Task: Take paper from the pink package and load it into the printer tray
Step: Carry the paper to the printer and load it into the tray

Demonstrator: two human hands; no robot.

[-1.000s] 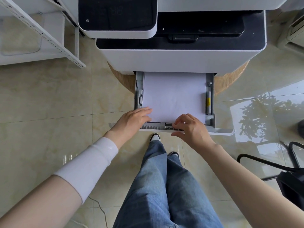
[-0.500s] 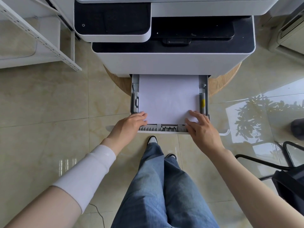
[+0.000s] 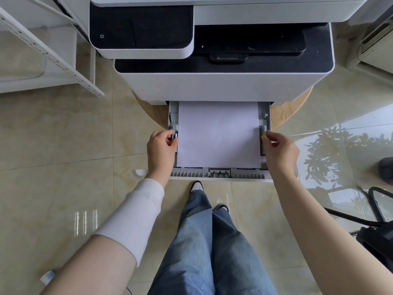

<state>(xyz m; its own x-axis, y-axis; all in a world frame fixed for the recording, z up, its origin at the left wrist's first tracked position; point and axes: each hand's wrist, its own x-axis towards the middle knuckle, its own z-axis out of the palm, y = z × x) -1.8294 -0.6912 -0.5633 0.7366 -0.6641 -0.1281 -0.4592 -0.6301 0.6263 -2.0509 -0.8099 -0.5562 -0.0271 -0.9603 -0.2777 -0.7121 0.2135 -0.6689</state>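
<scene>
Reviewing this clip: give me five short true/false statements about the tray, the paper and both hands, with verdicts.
1. The printer tray is pulled out. True.
2. White paper lies flat in the tray. True.
3. The left hand rests on the middle of the paper. False: it is at the left side guide, at the paper's edge.
4. The right hand is pinching at the yellow tab on the tray's right side. True.
5. The pink package sits on the printer. False: no pink package is in view.

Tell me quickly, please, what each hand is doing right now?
Left hand: pinching the left paper guide.
Right hand: pinching the right guide's yellow tab.
</scene>
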